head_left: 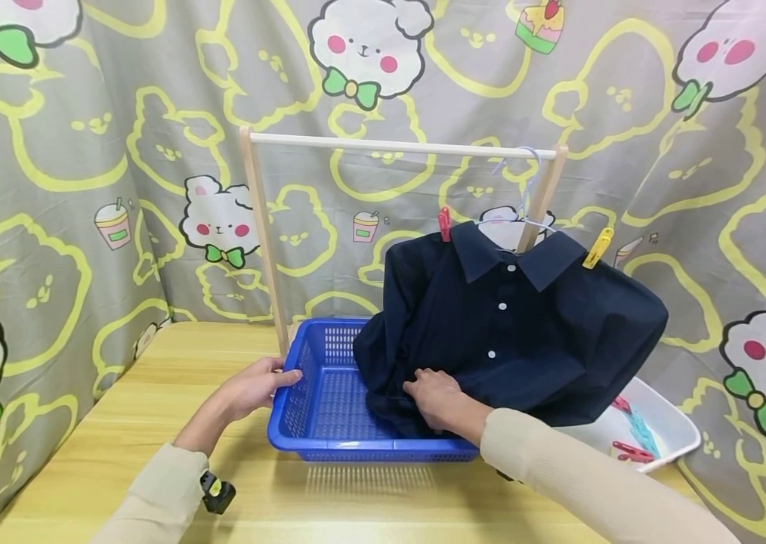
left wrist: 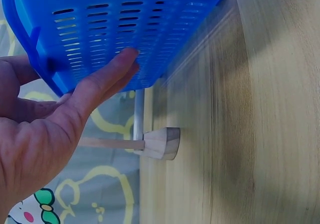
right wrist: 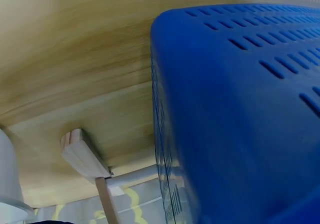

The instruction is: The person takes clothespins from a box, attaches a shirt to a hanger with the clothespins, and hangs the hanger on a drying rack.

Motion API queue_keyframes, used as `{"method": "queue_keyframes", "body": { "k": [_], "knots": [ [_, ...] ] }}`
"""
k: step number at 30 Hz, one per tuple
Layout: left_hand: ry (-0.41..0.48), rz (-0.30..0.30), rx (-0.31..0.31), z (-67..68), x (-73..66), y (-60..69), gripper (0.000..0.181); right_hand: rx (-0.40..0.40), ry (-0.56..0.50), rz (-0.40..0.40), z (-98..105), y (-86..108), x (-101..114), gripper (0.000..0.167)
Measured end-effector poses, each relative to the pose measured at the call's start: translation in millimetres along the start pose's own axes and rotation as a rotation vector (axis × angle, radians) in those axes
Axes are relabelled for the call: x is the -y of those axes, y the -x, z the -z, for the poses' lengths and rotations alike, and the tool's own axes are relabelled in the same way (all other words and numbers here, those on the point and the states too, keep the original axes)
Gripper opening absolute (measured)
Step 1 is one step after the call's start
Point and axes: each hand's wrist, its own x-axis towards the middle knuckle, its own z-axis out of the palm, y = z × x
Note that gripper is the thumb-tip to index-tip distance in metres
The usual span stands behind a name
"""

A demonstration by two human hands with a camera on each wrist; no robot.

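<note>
A navy collared shirt (head_left: pixel 492 325) with white buttons hangs on a light-blue wire hanger (head_left: pixel 526 196). A red clothespin (head_left: pixel 445 224) and a yellow clothespin (head_left: pixel 598 248) sit at its shoulders. Its lower part drapes into a blue slotted basket (head_left: pixel 284 427). My left hand (head_left: pixel 254 389) grips the basket's left rim, thumb over the inside; the left wrist view has this hand (left wrist: pixel 55 119) against the slotted outer wall. My right hand (head_left: pixel 440 400) rests on the shirt's lower front over the basket; whether it pinches cloth is unclear. The right wrist view shows the basket (right wrist: pixel 225 109), not the hand.
A wooden rack with a white rail (head_left: pixel 396 143) stands behind the basket; its wooden foot (left wrist: pixel 161 143) rests on the tabletop (head_left: pixel 145 378). At right, partly behind the shirt, is a white tray (head_left: pixel 685 434) with several clothespins (head_left: pixel 631 452). Patterned curtains surround the table.
</note>
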Motion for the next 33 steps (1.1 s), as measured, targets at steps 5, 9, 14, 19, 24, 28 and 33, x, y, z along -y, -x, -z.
{"method": "queue_keyframes", "body": {
  "k": [5, 9, 14, 19, 24, 28, 33],
  "knots": [
    [0.004, -0.003, 0.0, 0.4, 0.3, -0.2, 0.053, -0.055, 0.029, 0.011, -6, -4.5, 0, 0.049],
    [0.005, -0.006, 0.005, 0.0, 0.1, -0.5, 0.054, -0.083, 0.031, 0.022, -12, -8.0, -1, 0.04],
    [0.011, -0.004, 0.005, -0.4, -0.5, 0.2, 0.054, -0.139, 0.005, 0.058, -17, -8.8, -5, 0.025],
    [0.014, 0.0, 0.004, 0.0, -0.2, 1.2, 0.053, -0.209, -0.062, 0.073, -22, -7.2, -11, 0.014],
    [0.006, -0.001, 0.008, 0.2, -0.6, 0.7, 0.054, -0.246, -0.13, 0.072, -23, -5.1, -16, 0.012],
    [0.004, 0.001, 0.009, -0.6, -1.2, 0.3, 0.054, -0.309, -0.136, 0.094, -22, -3.3, -19, 0.017],
    [0.006, 0.004, 0.013, -0.6, -1.2, -0.4, 0.053, -0.395, -0.141, 0.114, -21, -0.9, -24, 0.021]
  ]
}}
